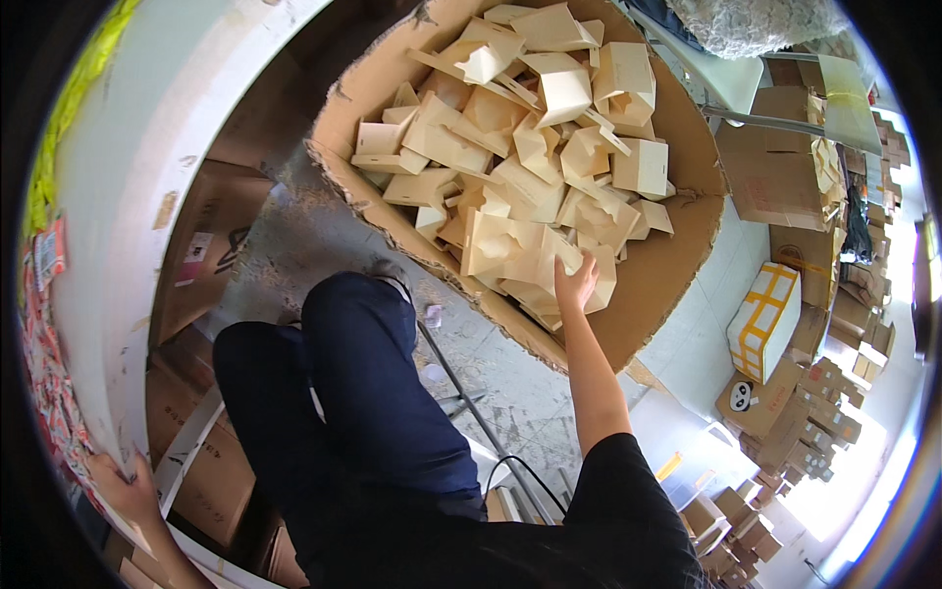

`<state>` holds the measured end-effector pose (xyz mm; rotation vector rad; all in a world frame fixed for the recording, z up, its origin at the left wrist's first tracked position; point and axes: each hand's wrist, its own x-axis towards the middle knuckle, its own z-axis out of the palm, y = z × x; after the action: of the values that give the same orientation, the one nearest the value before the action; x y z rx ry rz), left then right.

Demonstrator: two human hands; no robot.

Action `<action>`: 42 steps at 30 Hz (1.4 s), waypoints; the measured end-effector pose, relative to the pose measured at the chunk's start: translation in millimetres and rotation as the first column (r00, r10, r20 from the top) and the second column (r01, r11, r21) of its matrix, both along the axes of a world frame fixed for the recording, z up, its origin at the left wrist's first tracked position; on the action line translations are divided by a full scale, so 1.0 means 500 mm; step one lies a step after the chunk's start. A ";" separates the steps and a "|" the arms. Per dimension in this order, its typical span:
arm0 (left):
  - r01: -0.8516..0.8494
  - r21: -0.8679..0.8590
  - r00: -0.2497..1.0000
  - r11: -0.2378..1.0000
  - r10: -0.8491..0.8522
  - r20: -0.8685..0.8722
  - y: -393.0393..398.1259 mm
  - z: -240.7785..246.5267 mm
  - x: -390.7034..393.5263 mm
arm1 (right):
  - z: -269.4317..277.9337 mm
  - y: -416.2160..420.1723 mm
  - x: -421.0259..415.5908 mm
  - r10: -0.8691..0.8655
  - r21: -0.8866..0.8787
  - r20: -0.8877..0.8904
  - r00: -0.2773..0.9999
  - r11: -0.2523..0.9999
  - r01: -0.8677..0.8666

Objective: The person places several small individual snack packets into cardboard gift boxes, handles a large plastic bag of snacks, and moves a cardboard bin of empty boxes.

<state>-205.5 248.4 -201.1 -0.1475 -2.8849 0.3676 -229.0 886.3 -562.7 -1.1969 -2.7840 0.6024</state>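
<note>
My right hand [578, 282] reaches into a large open corrugated carton [655, 294]. Its thumb and fingers are apart against a pale folded cardboard insert [543, 247] near the carton's front side. Many similar pale inserts [567, 85] with cut-out openings lie jumbled inside. At lower left, my left hand [126, 487] rests at the edge of a white tabletop [188, 103], next to a heap of red and white printed packets [55, 368]. Whether that hand grips anything is not clear.
Brown cartons [213, 243] stand under the tabletop at left. A metal-legged stand [471, 397] is beside my knees on the grey floor [316, 228]. On the right are a white box with yellow tape [765, 320], several stacked cartons [817, 420] and a white chair [717, 73].
</note>
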 end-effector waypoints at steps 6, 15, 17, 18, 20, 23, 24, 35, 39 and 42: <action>0.051 -0.015 0.998 0.999 -0.052 -0.038 0.013 0.002 -0.007 | 0.006 0.153 -0.006 -0.549 0.034 0.334 0.766 0.819 0.573; -0.013 -0.002 1.000 1.000 0.013 -0.001 0.021 0.005 -0.010 | -0.114 0.186 0.105 -0.305 -0.800 0.587 0.750 -0.075 0.596; -0.005 0.004 1.000 1.000 0.006 -0.011 0.032 0.006 -0.017 | -0.109 0.078 0.040 -0.271 -0.821 0.556 0.786 -0.033 0.570; -0.008 0.007 1.000 1.000 0.009 -0.021 0.037 0.005 -0.022 | -0.132 0.052 0.020 -0.199 -0.853 0.521 0.830 -0.086 0.515; -0.022 0.001 1.000 1.000 0.022 -0.009 0.033 0.006 -0.020 | -0.129 -0.015 -0.036 -0.138 -0.883 0.468 0.873 -0.106 0.457; -0.028 0.006 0.999 1.000 0.028 0.026 0.016 0.010 -0.010 | -0.111 -0.081 -0.102 -0.234 -0.927 0.375 0.897 -0.095 0.363; -0.018 0.016 1.000 1.000 0.017 0.023 0.026 0.009 -0.014 | -0.110 -0.091 -0.110 -0.272 -0.919 0.391 0.880 -0.170 0.355; 0.013 -0.038 1.000 0.999 -0.013 -0.016 0.037 0.006 -0.012 | -0.035 -0.162 -0.153 -0.335 -0.912 0.401 0.852 -0.231 0.339; -0.043 -0.017 0.999 0.999 0.043 -0.002 0.022 0.003 -0.015 | -0.047 -0.143 -0.152 -0.256 -0.960 0.170 0.952 -0.259 0.102; 0.011 -0.044 0.999 0.999 -0.013 -0.037 0.037 0.004 -0.025 | -0.018 -0.135 -0.151 -0.405 -0.985 0.029 0.914 -0.169 -0.044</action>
<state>-217.9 266.9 -199.0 -0.1632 -2.8390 0.4264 -304.3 819.0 -572.0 -1.2286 -1.2160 2.8882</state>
